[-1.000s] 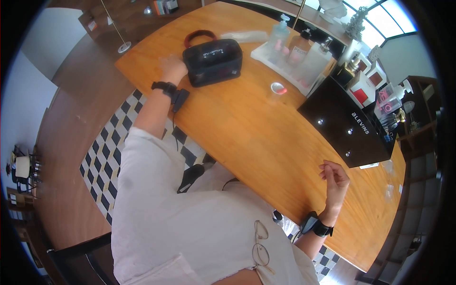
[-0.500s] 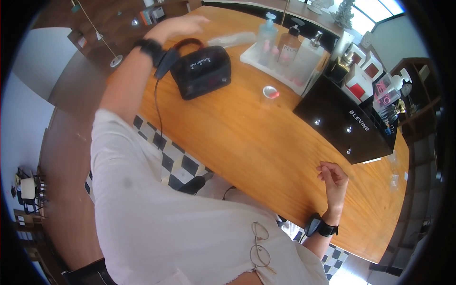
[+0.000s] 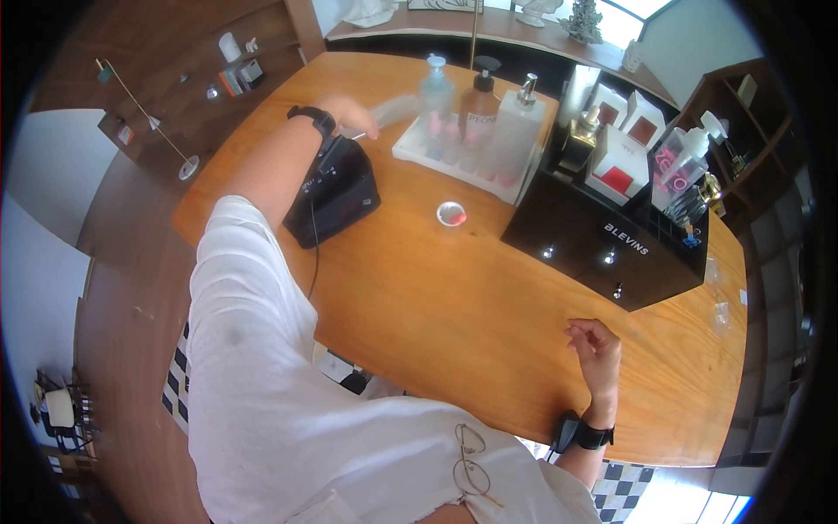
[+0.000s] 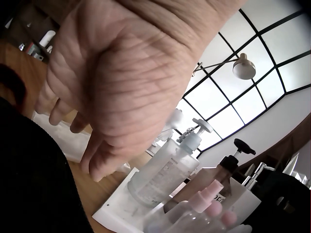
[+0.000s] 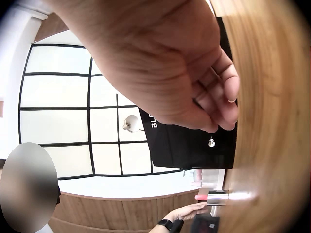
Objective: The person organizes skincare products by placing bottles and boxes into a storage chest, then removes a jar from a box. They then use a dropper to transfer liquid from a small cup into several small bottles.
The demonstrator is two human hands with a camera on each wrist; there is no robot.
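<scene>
Reaching near long, translucent packet [image 3: 395, 111]

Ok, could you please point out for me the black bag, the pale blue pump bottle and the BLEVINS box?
Black bag [image 3: 346, 194]: head view, on its side.
Pale blue pump bottle [image 4: 163, 175]: left wrist view, on its body.
BLEVINS box [image 3: 583, 234]: head view, on its front.

This seems to be a room of a home, or perhaps a small beauty studio; I cannot tell surely which. On the wooden table [image 3: 419, 288] there are pump bottles in a white tray [image 3: 499, 191] and a black drawer box [image 3: 572, 249] with cosmetics on top. Around it one sees brown shelves [image 3: 740, 127], a slim floor lamp [image 3: 131, 95], a checked rug [image 3: 625, 489] and a large black-framed window [image 5: 58, 119].
</scene>
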